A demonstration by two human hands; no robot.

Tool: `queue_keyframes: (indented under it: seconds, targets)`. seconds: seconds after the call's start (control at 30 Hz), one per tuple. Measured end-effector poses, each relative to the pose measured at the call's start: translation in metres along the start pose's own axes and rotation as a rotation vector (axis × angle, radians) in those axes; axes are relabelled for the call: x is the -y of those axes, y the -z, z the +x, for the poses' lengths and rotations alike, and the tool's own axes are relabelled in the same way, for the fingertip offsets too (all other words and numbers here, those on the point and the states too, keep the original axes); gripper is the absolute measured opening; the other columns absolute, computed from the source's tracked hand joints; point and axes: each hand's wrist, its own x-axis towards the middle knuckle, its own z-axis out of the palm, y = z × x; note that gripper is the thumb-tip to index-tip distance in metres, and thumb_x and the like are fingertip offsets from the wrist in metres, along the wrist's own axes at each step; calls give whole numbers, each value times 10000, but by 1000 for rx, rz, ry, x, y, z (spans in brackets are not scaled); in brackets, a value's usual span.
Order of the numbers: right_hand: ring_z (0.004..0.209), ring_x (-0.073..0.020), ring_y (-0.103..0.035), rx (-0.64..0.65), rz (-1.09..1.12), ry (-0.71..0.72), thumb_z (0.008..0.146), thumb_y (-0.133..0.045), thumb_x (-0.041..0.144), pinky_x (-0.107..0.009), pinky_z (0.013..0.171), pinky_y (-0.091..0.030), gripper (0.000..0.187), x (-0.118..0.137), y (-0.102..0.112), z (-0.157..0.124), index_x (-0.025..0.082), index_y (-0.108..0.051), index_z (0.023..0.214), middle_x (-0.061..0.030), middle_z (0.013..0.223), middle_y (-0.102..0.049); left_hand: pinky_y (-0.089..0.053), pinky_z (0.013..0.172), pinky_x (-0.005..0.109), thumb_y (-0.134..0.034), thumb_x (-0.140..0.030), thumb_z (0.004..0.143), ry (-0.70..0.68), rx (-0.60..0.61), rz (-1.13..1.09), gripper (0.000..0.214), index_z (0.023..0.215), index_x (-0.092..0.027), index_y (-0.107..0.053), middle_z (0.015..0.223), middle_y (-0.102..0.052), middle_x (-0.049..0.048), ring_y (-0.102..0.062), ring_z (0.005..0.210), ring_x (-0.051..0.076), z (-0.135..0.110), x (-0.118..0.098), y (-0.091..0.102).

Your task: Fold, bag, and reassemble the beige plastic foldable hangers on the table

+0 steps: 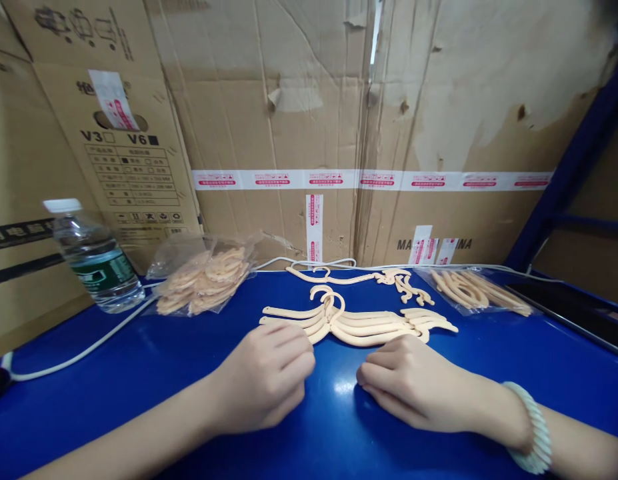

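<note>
Hangers (369,330) lie nested at twelve o'clock, probably for compactness; left hand (269,377) and right hand (419,387) form fists, nothing visibly held.

From afar I see a water bottle (101,263); behind it stands a printed carton (139,160), in front of it curves a white cable (39,376), well to its right lies a dark flat device (573,319).

The head camera looks forward-down across the tabletop (333,427).
</note>
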Motion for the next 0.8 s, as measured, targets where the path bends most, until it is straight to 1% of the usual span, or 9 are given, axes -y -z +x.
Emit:
queue_keyframes:
  seconds: [0.07, 0.17, 0.3, 0.37, 0.43, 0.5, 0.57, 0.7, 0.8]
  targets:
    - [561, -132, -450, -2, 14, 2, 985, -351, 195, -279, 543, -280, 247, -1, 0, 0, 187, -530, 814, -26, 698, -593, -452, 681, 354, -431, -81, 861, 61, 12, 71, 177, 762, -164, -551, 755, -638, 68, -560, 720, 213, 3, 13, 8]
    - [560, -132, -442, -8, 19, 9, 978, -362, 190, -282, 531, -272, 227, -2, 0, -1, 194, -526, 821, -19, 700, -592, -441, 649, 374, -408, -103, 848, 176, 115, 176, 188, 755, -163, -560, 732, -612, 76, -547, 711, 236, 8, 34, 19]
    - [549, -130, -424, -13, 9, 13, 967, -373, 184, -283, 528, -268, 217, -1, 0, -4, 198, -515, 804, -16, 698, -590, -478, 688, 383, -453, -110, 816, 295, 277, 186, 139, 815, -156, -584, 788, -626, 74, -580, 745, 240, 20, 70, 19]
    - [542, -131, -415, -12, 7, 18, 963, -376, 183, -285, 523, -264, 217, 0, 0, -4, 199, -513, 796, -17, 695, -591, -502, 686, 345, -484, -67, 810, 314, 321, 173, 147, 840, -157, -597, 787, -632, 54, -605, 754, 217, 26, 90, 9]
    - [539, -131, -414, -10, 11, 25, 960, -381, 183, -285, 522, -262, 211, 1, 1, -5, 197, -520, 802, -18, 693, -593, -533, 721, 334, -536, -84, 857, 332, 357, 159, 128, 929, -148, -620, 886, -662, 63, -637, 830, 211, 31, 111, -5]
    - [540, -130, -420, -13, 16, 25, 961, -385, 190, -281, 524, -265, 208, 0, 1, -4, 196, -528, 811, -20, 694, -597, -556, 803, 378, -586, -209, 937, 333, 380, 139, 152, 1071, -151, -629, 1056, -665, 80, -649, 945, 220, 34, 129, -22]
    - [548, -128, -434, -22, 41, 18, 959, -395, 192, -274, 532, -277, 203, -1, 2, -4, 194, -540, 817, -22, 701, -607, -558, 856, 440, -606, -314, 956, 318, 393, 122, 307, 1222, -164, -587, 1225, -617, 96, -643, 1022, 237, 36, 142, -39]
    - [597, -118, -496, -70, 228, 6, 906, -449, 140, -236, 562, -336, 144, -4, 3, -6, 182, -575, 850, -21, 730, -637, -556, 864, 450, -609, -314, 954, 308, 386, 110, 326, 1242, -165, -577, 1245, -608, 100, -639, 1040, 245, 38, 154, -67]
    - [593, -98, -497, -138, 370, -16, 839, -502, 91, -203, 559, -353, 131, -5, 4, -7, 176, -596, 871, 3, 717, -621, -556, 862, 449, -609, -314, 954, 319, 382, 107, 325, 1242, -165, -577, 1244, -608, 100, -640, 1037, 244, 38, 156, -75]
